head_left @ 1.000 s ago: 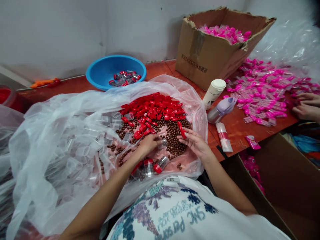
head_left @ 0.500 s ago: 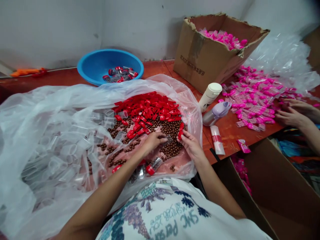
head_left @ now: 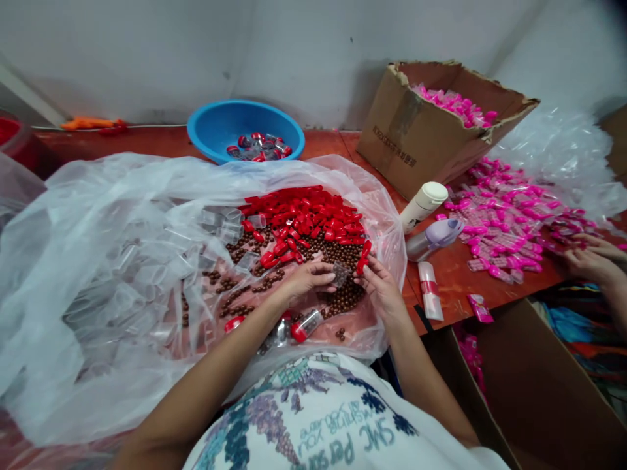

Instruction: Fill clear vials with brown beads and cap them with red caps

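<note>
My left hand (head_left: 313, 279) is closed on a clear plastic tube (head_left: 339, 274), its mouth turned toward a heap of small brown balls (head_left: 345, 297). Between the fingertips of my right hand (head_left: 382, 284) is a red plastic cap (head_left: 363, 257), held upright just right of the tube and apart from it. A pile of red caps (head_left: 313, 212) lies behind the balls. Close to my body rests a filled tube with a red cap (head_left: 306, 326). Many loose clear tubes (head_left: 117, 307) lie at the left, partly under the plastic sheet (head_left: 98, 189).
A blue basin (head_left: 206, 140) with capped tubes stands at the back. To the right are a cardboard box (head_left: 392, 150), a white bottle (head_left: 424, 205), a lilac-lidded bottle (head_left: 435, 238) and a pile of pink-capped packs (head_left: 509, 215). Another person's hands (head_left: 595, 258) work there.
The camera view has shifted, so the scene sits farther right and lower. My left hand has lifted the tube slightly from the balls; my right hand still holds the red cap.
</note>
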Available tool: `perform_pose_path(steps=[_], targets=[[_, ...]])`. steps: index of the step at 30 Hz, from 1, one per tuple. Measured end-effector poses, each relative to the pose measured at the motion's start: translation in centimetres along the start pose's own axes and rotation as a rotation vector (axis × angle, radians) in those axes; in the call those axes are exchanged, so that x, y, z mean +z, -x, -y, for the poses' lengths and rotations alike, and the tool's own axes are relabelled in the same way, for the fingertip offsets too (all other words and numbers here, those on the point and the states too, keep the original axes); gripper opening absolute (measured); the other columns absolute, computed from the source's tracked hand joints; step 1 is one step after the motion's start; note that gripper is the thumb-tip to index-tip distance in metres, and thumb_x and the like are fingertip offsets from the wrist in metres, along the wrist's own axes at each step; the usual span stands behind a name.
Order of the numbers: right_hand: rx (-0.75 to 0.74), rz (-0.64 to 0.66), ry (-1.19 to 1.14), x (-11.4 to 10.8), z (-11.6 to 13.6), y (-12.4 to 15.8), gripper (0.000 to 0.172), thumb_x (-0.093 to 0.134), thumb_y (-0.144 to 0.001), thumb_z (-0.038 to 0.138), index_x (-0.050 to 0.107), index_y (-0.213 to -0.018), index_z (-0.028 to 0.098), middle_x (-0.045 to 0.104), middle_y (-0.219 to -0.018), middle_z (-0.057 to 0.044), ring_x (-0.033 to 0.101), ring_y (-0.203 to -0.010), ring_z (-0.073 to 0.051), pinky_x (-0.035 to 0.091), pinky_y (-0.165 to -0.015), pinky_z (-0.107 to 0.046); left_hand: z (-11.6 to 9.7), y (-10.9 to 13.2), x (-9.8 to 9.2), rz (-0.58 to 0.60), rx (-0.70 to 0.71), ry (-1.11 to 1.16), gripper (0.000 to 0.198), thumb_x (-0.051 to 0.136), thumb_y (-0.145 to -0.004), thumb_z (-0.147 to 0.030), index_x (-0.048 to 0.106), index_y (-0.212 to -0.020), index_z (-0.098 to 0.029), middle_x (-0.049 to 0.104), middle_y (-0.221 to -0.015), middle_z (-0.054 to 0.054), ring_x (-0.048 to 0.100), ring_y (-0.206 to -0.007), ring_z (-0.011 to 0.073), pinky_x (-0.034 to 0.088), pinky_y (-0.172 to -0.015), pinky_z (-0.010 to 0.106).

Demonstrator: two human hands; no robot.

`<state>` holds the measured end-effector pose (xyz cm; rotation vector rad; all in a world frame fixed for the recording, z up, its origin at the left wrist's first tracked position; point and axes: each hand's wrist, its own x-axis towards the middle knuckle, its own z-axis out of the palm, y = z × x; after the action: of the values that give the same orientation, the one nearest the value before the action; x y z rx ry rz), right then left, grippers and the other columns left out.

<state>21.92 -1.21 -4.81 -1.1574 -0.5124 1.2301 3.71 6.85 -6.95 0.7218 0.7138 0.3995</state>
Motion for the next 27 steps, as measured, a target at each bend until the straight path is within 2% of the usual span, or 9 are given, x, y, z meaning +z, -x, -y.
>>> perform_pose_path(steps=[3, 5, 10, 13, 17, 20, 23, 27], targets=[[-0.016, 0.053, 0.023, 1.0, 0.7, 0.2, 0.039, 0.073, -0.071, 0.031, 0.061, -0.107, 0.028, 0.064, -0.091, 0.003, 0.061, -0.071, -0.01, 0.053, -0.065, -0.023, -0.9, 2.3, 0.2, 0.042, -0.011, 0.017, 0.04, 0.078, -0.067, -0.025, 0.063, -0.103, -0.017, 0.068, -0.098, 0.009, 0.067, -0.071, 0.0154, 0.054, -0.067, 0.03], [-0.021, 0.08, 0.045, 1.7, 1.1, 0.4, 0.037, 0.072, -0.072, 0.032, 0.061, -0.106, 0.028, 0.065, -0.092, 0.002, 0.061, -0.071, -0.011, 0.052, -0.066, -0.024, -1.5, 3.8, 0.3, 0.05, 0.035, -0.019, 0.041, 0.077, -0.068, -0.027, 0.063, -0.105, -0.017, 0.068, -0.101, 0.011, 0.067, -0.075, 0.0174, 0.054, -0.069, 0.032], [-0.047, 0.164, 0.186, 3.8, 1.7, 0.5, 0.036, 0.07, -0.074, 0.036, 0.064, -0.108, 0.028, 0.067, -0.096, 0.001, 0.06, -0.071, -0.012, 0.05, -0.068, -0.025, -2.1, 6.0, 0.3, -0.049, 0.187, -0.16, 0.039, 0.078, -0.065, -0.031, 0.068, -0.1, -0.017, 0.064, -0.116, 0.012, 0.065, -0.089, 0.0209, 0.052, -0.076, 0.032], [-0.085, 0.226, 0.33, 5.0, 1.6, 0.4, 0.034, 0.068, -0.076, 0.037, 0.065, -0.108, 0.027, 0.067, -0.102, 0.0, 0.061, -0.08, -0.014, 0.049, -0.07, -0.025, -1.9, 6.7, 0.1, -0.124, 0.242, -0.221, 0.038, 0.077, -0.065, -0.034, 0.069, -0.097, -0.016, 0.066, -0.114, 0.011, 0.063, -0.096, 0.0236, 0.05, -0.08, 0.033], [-0.134, 0.296, 0.448, 6.0, 1.4, 0.5, 0.024, 0.067, -0.076, 0.036, 0.067, -0.098, 0.025, 0.068, -0.093, 0.0, 0.061, -0.082, -0.016, 0.049, -0.071, -0.026, -1.6, 7.3, 0.1, -0.206, 0.33, -0.295, 0.033, 0.075, -0.066, -0.035, 0.07, -0.092, -0.015, 0.064, -0.116, 0.01, 0.061, -0.101, 0.0247, 0.045, -0.089, 0.036], [-0.238, 0.325, 0.6, 6.4, 1.4, 0.8, 0.018, 0.063, -0.08, 0.036, 0.07, -0.093, 0.025, 0.067, -0.094, -0.002, 0.061, -0.087, -0.018, 0.048, -0.08, -0.03, -1.6, 7.6, 0.1, -0.26, 0.406, -0.389, 0.031, 0.075, -0.066, -0.034, 0.071, -0.091, -0.015, 0.065, -0.114, 0.009, 0.058, -0.106, 0.0245, 0.04, -0.096, 0.035], [-0.331, 0.352, 0.732, 6.8, 1.4, 1.2, 0.02, 0.061, -0.081, 0.035, 0.069, -0.096, 0.025, 0.067, -0.099, -0.003, 0.06, -0.095, -0.02, 0.045, -0.088, -0.033, -1.4, 7.8, 0.0, -0.249, 0.419, -0.367, 0.033, 0.073, -0.068, -0.035, 0.071, -0.095, -0.015, 0.066, -0.113, 0.009, 0.058, -0.107, 0.0242, 0.04, -0.096, 0.034], [-0.245, 0.323, 0.645, 7.2, 1.5, 1.4, 0.024, 0.063, -0.08, 0.035, 0.065, -0.102, 0.024, 0.067, -0.097, -0.002, 0.061, -0.087, -0.018, 0.047, -0.079, -0.029, -1.1, 7.9, -0.1, -0.209, 0.356, -0.21, 0.039, 0.074, -0.069, -0.034, 0.069, -0.104, -0.016, 0.065, -0.115, 0.008, 0.062, -0.1, 0.0227, 0.046, -0.089, 0.034]])
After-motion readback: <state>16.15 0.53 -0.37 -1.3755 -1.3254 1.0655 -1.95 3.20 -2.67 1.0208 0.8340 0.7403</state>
